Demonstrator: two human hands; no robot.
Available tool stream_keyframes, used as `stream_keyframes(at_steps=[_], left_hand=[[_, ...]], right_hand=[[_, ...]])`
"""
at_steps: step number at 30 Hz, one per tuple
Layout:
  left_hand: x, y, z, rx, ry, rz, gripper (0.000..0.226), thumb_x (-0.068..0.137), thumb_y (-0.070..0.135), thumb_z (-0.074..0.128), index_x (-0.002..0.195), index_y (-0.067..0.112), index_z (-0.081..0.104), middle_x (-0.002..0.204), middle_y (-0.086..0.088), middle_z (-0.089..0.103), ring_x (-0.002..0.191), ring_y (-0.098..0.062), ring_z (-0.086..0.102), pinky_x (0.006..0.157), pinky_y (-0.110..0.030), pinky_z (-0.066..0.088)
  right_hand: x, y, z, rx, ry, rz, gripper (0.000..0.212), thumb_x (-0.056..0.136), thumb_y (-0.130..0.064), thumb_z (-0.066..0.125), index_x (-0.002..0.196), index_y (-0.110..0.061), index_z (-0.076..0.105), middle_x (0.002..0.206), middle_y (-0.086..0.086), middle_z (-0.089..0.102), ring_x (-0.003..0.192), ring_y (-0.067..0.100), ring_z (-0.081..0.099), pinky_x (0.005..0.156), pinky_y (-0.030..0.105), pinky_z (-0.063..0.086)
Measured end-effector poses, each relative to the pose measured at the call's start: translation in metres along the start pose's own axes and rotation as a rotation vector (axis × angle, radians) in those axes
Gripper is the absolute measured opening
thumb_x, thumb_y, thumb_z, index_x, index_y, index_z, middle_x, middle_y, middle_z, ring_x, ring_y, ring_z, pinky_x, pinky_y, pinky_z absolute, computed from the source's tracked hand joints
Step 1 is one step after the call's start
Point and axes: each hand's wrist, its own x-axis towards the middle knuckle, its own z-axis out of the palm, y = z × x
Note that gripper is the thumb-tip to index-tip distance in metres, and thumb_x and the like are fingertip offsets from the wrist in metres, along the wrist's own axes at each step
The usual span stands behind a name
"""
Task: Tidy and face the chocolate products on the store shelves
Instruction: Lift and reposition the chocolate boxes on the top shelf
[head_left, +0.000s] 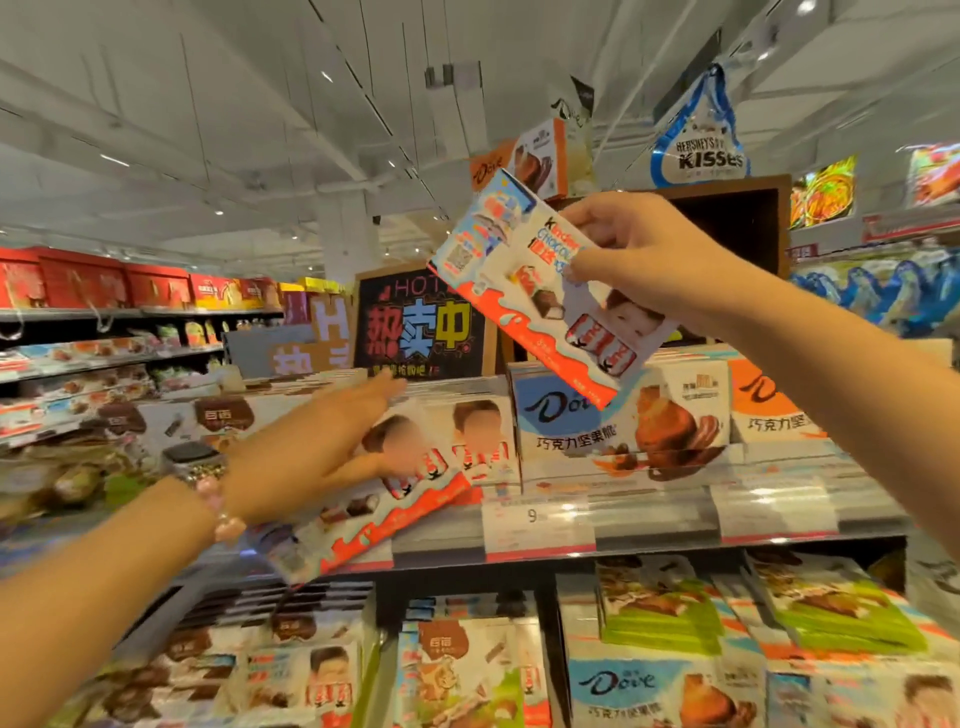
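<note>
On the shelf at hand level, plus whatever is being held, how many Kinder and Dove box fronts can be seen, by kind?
Kinder boxes: 3 (held Kinder box in the right hand; askew Kinder box by the open left hand; standing Kinder box)
Blue Dove box: 1
Orange Dove box: 1
Total: 5

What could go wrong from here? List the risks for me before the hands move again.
1. A Kinder box lies tilted with its lower end past the shelf edge; the reaching left hand could knock it off.
2. The right hand pinches the raised Kinder box only near its top edge, so that grip may slip.
3. Pushed back carelessly, it could bump the upright Dove box out of line.
</note>
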Motion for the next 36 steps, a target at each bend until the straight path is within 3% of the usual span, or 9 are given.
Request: stream_keyframes(at_steps=[5,8,14,17,20,23,27,32,36], left_hand=[[-0.003,0.002,0.002,-0.128,0.092,0.147,0.1,0.068,0.087,0.016,0.134,0.018,0.044,0.133,0.003,0.05,0.11,0.013,0.033,0.093,-0.001,0.019],[-0.007,-0.001,0.005,-0.148,0.186,0.251,0.069,0.081,0.074,0.026,0.115,0.02,0.052,0.113,-0.005,0.063,0.099,0.002,0.045,0.089,-0.006,0.028],[-0.01,-0.015,0.015,-0.168,0.186,0.235,0.071,0.077,0.078,0.026,0.116,0.026,0.054,0.124,0.015,0.045,0.102,0.022,0.029,0.087,0.006,0.023],[-0.01,-0.015,0.017,-0.197,0.191,0.271,0.036,0.078,0.074,0.033,0.108,0.055,0.039,0.123,0.016,0.047,0.102,0.021,0.03,0.083,0.0,0.03],[-0.012,-0.014,0.017,-0.211,0.225,0.294,0.024,0.077,0.066,0.042,0.098,0.054,0.039,0.12,0.011,0.047,0.109,0.013,0.028,0.095,0.001,0.02],[-0.012,-0.016,0.018,-0.186,0.257,0.318,0.056,0.079,0.069,0.04,0.111,0.026,0.056,0.124,0.001,0.054,0.114,0.005,0.031,0.098,-0.009,0.023],[-0.011,-0.015,0.016,-0.18,0.241,0.333,0.033,0.083,0.063,0.042,0.11,0.051,0.027,0.119,0.01,0.053,0.114,-0.007,0.037,0.096,-0.014,0.024],[-0.01,-0.02,0.021,-0.12,0.252,0.29,0.054,0.08,0.064,0.043,0.101,0.017,0.06,0.115,0.001,0.057,0.11,-0.005,0.036,0.092,-0.012,0.023],[-0.01,-0.017,0.017,-0.177,0.187,0.245,0.028,0.076,0.068,0.044,0.078,0.04,0.045,0.12,0.015,0.045,0.113,0.003,0.028,0.094,-0.01,0.024]], right_hand=[[0.003,-0.005,0.017,0.065,0.099,-0.036,0.025,0.085,-0.002,0.062,0.109,-0.009,0.06,0.099,0.004,0.071,0.091,0.022,0.068,0.08,0.05,0.055],[0.007,-0.004,0.03,0.115,0.148,-0.082,0.027,0.087,-0.002,0.061,0.113,-0.005,0.056,0.102,0.005,0.07,0.086,0.013,0.068,0.073,0.032,0.056],[0.011,-0.005,0.065,0.187,0.214,-0.191,0.026,0.088,-0.006,0.06,0.112,-0.011,0.05,0.109,0.005,0.066,0.098,0.012,0.065,0.08,0.025,0.053],[0.015,-0.004,0.081,0.163,0.212,-0.203,0.027,0.09,-0.004,0.058,0.116,-0.006,0.05,0.113,0.008,0.065,0.1,0.012,0.065,0.079,0.024,0.054],[0.021,-0.005,0.093,0.07,0.127,-0.176,0.029,0.09,-0.004,0.059,0.118,-0.007,0.052,0.107,0.002,0.065,0.095,0.007,0.066,0.076,0.02,0.055],[0.024,-0.003,0.101,-0.141,-0.015,-0.165,0.036,0.088,-0.006,0.062,0.122,-0.009,0.051,0.102,-0.005,0.06,0.087,-0.001,0.061,0.074,0.012,0.052],[0.025,0.001,0.107,-0.291,-0.2,-0.122,0.031,0.084,-0.012,0.069,0.109,-0.019,0.052,0.102,-0.001,0.064,0.092,0.015,0.065,0.077,0.034,0.055],[0.028,0.003,0.115,-0.457,-0.354,-0.178,0.025,0.082,-0.018,0.071,0.104,-0.021,0.06,0.105,-0.002,0.062,0.094,0.007,0.056,0.083,0.026,0.047],[0.033,0.0,0.122,-0.484,-0.48,-0.172,0.019,0.088,-0.015,0.065,0.107,-0.017,0.062,0.101,-0.003,0.061,0.086,0.006,0.055,0.076,0.018,0.045]])
